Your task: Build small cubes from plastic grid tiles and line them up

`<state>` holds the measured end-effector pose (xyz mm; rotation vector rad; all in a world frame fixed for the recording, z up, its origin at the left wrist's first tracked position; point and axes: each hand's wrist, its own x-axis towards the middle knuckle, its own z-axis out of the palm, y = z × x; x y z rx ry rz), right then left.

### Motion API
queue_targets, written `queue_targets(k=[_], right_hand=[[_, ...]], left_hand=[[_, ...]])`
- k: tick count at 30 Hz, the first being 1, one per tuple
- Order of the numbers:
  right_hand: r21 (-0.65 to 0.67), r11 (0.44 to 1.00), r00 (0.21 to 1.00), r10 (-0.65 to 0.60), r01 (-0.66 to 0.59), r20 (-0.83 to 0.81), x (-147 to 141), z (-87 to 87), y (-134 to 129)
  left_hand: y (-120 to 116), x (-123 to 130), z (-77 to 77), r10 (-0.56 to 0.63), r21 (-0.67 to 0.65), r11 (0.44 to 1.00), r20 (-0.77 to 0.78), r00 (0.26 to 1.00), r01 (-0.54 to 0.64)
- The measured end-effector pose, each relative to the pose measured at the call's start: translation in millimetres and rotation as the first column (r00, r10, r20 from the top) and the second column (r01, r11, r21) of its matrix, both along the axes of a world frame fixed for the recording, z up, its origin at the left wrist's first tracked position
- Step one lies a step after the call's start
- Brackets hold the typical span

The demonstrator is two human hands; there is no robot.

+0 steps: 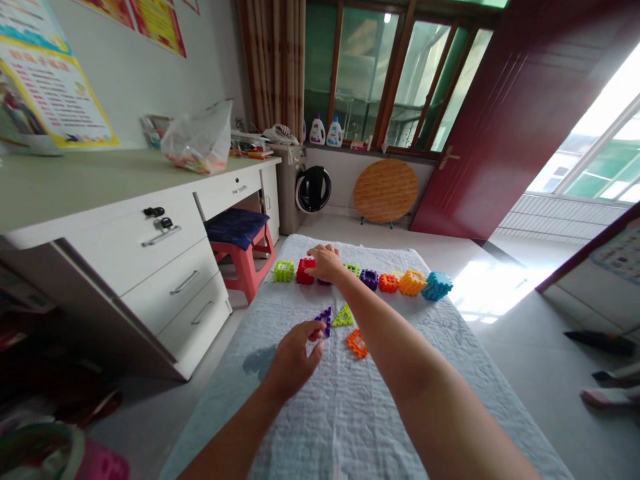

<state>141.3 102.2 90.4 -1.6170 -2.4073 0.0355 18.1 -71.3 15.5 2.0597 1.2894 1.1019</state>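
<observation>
My left hand (297,357) is low over the cloth, thumb and fingers apart. Its fingertips overlap the left edge of a purple toothed triangle piece (327,321); whether they press on it is unclear. Beside that lie a lime-green triangle piece (344,316) and an orange toothed piece (357,343). Farther out, my right hand (326,263) is at the right side of a stack of red toothed plastic pieces (304,272), with the thumb in front and the fingers spread above. A dark purple stack under this hand is mostly hidden.
Along the row are lime-green (284,271), purple (369,279), orange (388,283), yellow-orange (413,283) and blue stacks (437,286). A pale quilted cloth (320,427) covers the table. A red stool (245,260) and white desk (150,253) stand left.
</observation>
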Motion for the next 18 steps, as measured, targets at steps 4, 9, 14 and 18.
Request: queue_targets(k=[4,9,14,18], right_hand=[[0.045,0.999,0.99,0.008,-0.002,-0.14,32.1,9.1,-23.9],[-0.11,0.972,0.966,0.188,-0.209,-0.177,88.4,7.7,-89.5],[-0.229,0.931,0.959,0.278,-0.284,-0.059,111.7,-19.3,-157.8],[-0.183,0.974,0.99,0.138,-0.131,0.029,109.9,-36.5,-181.4]], left_hand=[[0.6,-0.8,0.6,-0.012,0.005,1.0,-0.003,1.0,0.012],[0.3,0.0,3.9,-0.009,-0.036,0.999,-0.014,1.0,0.008],[-0.6,0.7,5.9,-0.037,-0.044,0.998,-0.06,0.998,0.034],[0.4,0.1,2.6,-0.015,-0.025,1.0,-0.059,0.998,0.014]])
